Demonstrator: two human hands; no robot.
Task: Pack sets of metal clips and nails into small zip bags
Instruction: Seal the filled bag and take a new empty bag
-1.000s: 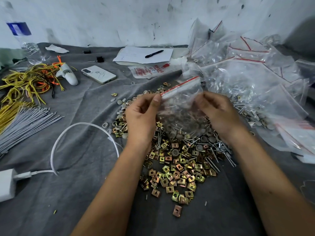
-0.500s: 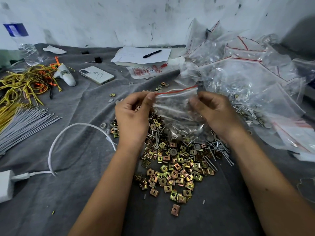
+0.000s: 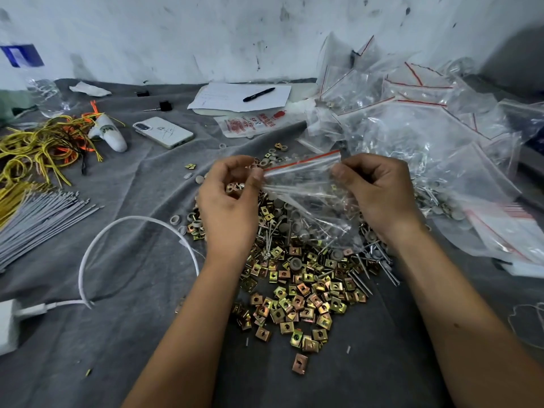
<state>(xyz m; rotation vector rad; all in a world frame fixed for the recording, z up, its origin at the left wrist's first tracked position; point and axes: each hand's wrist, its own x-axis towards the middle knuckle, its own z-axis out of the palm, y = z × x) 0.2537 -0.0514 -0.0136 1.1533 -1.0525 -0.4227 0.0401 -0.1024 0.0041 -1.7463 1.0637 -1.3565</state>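
Observation:
A small clear zip bag (image 3: pixel 303 184) with a red strip along its mouth hangs between my two hands above the grey cloth. My left hand (image 3: pixel 229 198) pinches the bag's left top corner, and gold metal clips show under its curled fingers. My right hand (image 3: pixel 379 192) pinches the right top corner. Through the bag I see nails and grey washers. Below lies a heap of gold square metal clips (image 3: pixel 297 293), with loose nails (image 3: pixel 374 266) at its right side.
A mound of clear zip bags (image 3: pixel 426 125) fills the back right. A phone (image 3: pixel 163 132), paper with a pen (image 3: pixel 259 94), yellow and orange wires (image 3: pixel 44 142), grey rods (image 3: pixel 38 219) and a white charger cable (image 3: pixel 123 231) lie to the left.
Both hands have lowered the bag a little and pulled its mouth flatter and wider. The red strip now runs nearly level between my thumbs.

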